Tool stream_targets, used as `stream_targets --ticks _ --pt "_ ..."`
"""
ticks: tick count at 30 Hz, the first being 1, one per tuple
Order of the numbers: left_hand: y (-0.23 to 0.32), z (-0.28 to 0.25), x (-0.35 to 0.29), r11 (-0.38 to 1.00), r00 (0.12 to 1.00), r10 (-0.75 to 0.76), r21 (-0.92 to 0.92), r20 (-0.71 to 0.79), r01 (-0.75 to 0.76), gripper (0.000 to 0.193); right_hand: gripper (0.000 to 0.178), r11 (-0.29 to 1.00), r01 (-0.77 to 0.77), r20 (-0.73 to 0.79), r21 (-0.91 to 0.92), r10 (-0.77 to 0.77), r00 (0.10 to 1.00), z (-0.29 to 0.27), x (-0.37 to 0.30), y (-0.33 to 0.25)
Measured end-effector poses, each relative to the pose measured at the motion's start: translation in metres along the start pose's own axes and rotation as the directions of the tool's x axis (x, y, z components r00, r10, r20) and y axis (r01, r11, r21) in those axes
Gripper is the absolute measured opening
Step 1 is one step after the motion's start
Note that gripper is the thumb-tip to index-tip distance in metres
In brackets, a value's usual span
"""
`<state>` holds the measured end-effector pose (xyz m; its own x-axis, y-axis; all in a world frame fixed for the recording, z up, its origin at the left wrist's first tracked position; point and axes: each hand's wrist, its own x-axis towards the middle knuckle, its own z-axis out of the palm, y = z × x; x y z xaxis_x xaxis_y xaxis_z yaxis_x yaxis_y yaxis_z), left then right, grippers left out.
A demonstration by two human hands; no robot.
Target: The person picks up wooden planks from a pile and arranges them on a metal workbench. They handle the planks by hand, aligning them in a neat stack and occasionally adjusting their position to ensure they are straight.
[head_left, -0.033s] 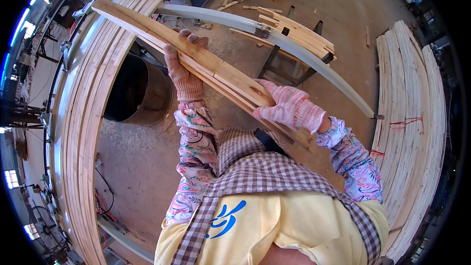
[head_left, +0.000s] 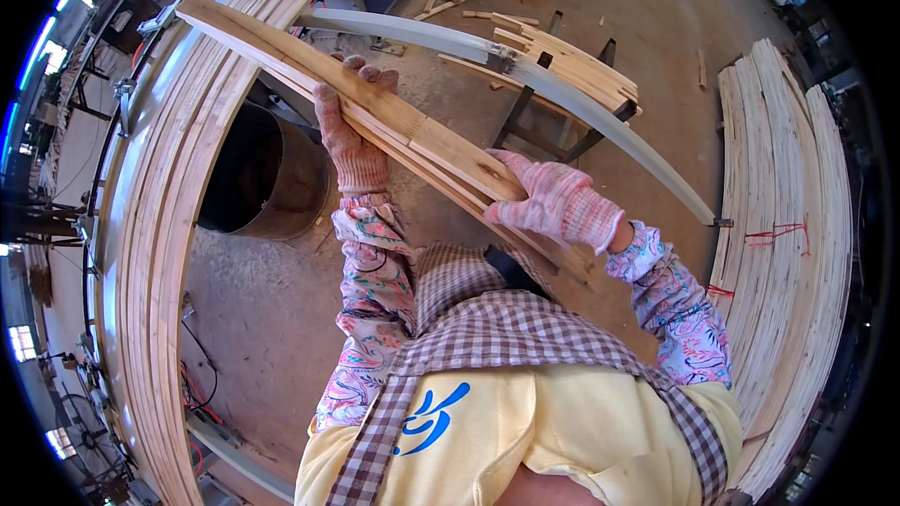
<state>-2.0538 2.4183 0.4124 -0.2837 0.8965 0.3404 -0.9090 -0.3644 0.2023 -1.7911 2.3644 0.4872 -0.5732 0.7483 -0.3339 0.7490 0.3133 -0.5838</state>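
Long wooden slat bundle [head_left: 375, 112] held in the air, slanting from upper left down to the person's waist, above the concrete floor [head_left: 281, 300]. Looks stiff, moderately heavy, rough-sawn, so splintery rather than slippery. Left hand [head_left: 352, 145] clenched around mid-span; right hand [head_left: 558, 201] clamped on the near end. Best gripped spread apart for balance.

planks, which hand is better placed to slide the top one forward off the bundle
Probably right. The right hand lies on top of the planks at their near end, able to push. The left hand wraps the bundle from below at mid-length, supporting it.
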Motion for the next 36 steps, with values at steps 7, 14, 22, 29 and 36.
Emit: stream_targets --ticks 7,14,22,29,36 --pt "-0.006 -0.013 0.01 0.979 0.994 -0.111 0.173 0.0 0.109 0.055 0.078 0.987 0.155 0.029 -0.045 -0.154 0.988 -0.03 0.021 0.042" --pt "-0.007 -0.017 0.03 0.967 0.986 -0.148 0.22 0.076 0.128 0.048 0.079 0.999 -0.029 0.132 0.02 0.026 0.991 -0.061 0.024 0.024" --pt "-0.015 -0.032 0.028 0.982 0.985 -0.167 0.102 0.047 0.162 0.05 0.072 0.985 0.03 -0.001 -0.171 -0.03 1.0 -0.058 0.027 0.036" --pt "-0.018 -0.032 0.024 0.98 0.976 -0.197 0.01 -0.09 0.199 0.044 0.046 0.991 0.0 0.109 0.136 -0.015 0.994 -0.083 0.014 0.022" --pt "-0.027 -0.033 0.018 0.968 0.948 -0.249 -0.024 -0.199 0.249 0.046 0.052 0.913 -0.117 0.252 0.39 0.017 0.968 -0.078 0.018 0.05"
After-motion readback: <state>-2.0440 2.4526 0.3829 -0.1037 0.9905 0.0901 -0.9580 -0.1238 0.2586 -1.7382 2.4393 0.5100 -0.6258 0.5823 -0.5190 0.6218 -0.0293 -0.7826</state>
